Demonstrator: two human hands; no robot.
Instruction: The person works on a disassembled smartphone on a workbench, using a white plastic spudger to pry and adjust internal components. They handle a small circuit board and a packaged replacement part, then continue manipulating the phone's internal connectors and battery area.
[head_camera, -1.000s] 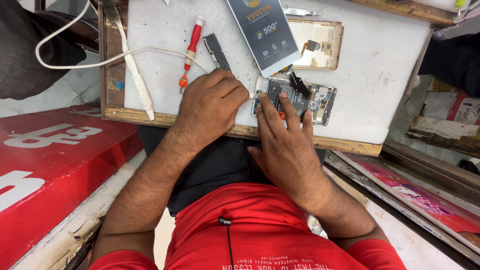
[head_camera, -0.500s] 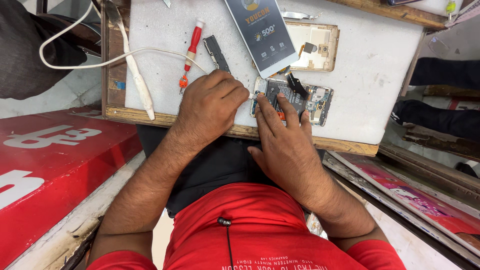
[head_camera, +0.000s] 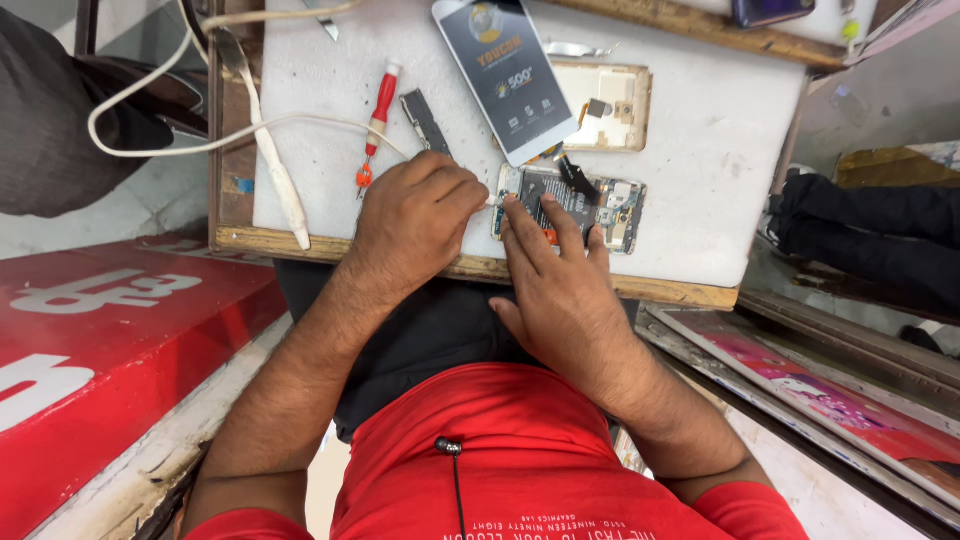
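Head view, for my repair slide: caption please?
Both hands, left and right, work on an opened phone on a white board.

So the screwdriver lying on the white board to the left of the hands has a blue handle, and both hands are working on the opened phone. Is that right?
Not quite. The screwdriver has a red handle, not blue, as the head view shows. The rest holds: it lies on the white board to the left of the hands, and the left hand and right hand are both at the opened phone.
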